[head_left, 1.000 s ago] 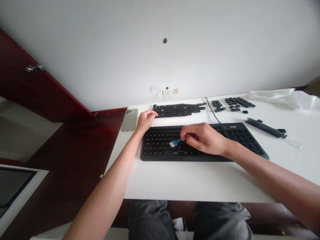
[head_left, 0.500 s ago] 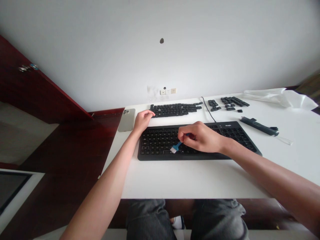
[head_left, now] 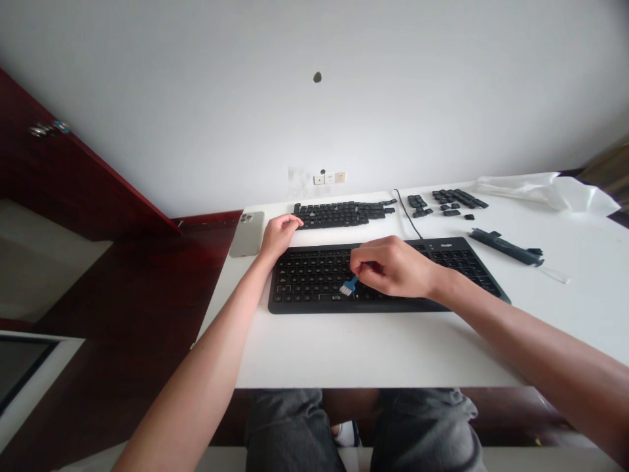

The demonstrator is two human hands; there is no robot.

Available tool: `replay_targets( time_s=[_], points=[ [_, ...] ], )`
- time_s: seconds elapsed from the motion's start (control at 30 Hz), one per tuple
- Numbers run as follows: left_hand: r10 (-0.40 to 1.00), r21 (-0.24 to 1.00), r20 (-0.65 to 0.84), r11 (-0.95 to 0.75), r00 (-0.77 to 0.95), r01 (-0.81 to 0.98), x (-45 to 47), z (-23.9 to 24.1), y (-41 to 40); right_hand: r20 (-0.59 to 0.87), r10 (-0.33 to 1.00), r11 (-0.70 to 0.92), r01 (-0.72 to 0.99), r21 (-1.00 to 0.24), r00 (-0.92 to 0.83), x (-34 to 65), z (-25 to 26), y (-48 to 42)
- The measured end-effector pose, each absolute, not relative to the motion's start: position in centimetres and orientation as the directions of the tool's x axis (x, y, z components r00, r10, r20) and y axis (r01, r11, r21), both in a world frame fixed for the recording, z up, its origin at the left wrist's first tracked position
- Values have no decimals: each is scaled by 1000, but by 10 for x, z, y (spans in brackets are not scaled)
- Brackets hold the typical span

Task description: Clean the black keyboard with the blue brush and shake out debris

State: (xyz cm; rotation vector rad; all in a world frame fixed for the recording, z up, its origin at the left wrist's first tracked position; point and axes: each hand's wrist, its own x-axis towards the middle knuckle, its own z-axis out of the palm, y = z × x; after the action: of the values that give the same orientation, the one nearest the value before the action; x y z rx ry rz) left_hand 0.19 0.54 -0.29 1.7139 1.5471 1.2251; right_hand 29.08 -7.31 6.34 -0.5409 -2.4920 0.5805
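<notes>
A black keyboard (head_left: 319, 306) with its keycaps removed lies across the white table. My right hand (head_left: 400, 265) is closed around the handle of a small blue brush (head_left: 349, 286) over the middle of this keyboard. The brush's pale bristles point down and left, at the lower rows near the long space-bar slot. My left hand (head_left: 280, 235) rests by the keyboard's upper left corner, fingers curled together, with nothing visible in them. Just beyond its fingertips, loose black keycaps (head_left: 339, 214) are laid out in rows. Most of the brush handle is hidden inside my right fist.
A phone (head_left: 247, 234) lies at the table's left edge. Toward the back right are more keycaps (head_left: 457, 198) and a clear plastic bag (head_left: 550, 190). A dark tool with a wire loop (head_left: 506, 247) lies right of the keyboard, whose cable (head_left: 407, 213) runs toward the wall.
The brush head has shifted slightly right and up over the keyboard, its bristles now splayed. My left hand keeps its place. The whole view has moved a little.
</notes>
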Motion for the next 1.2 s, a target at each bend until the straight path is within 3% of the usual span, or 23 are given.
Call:
replay_targets(
  time_s=[0.47,1.2],
  points=[
    [959,846,277,-210,-67,491,3,0,3,470,473,836,211,-507,-745,289,62,-76],
    [961,842,272,-209,-57,496,3,0,3,389,444,797,157,-583,-807,284,57,-79]
  ],
)
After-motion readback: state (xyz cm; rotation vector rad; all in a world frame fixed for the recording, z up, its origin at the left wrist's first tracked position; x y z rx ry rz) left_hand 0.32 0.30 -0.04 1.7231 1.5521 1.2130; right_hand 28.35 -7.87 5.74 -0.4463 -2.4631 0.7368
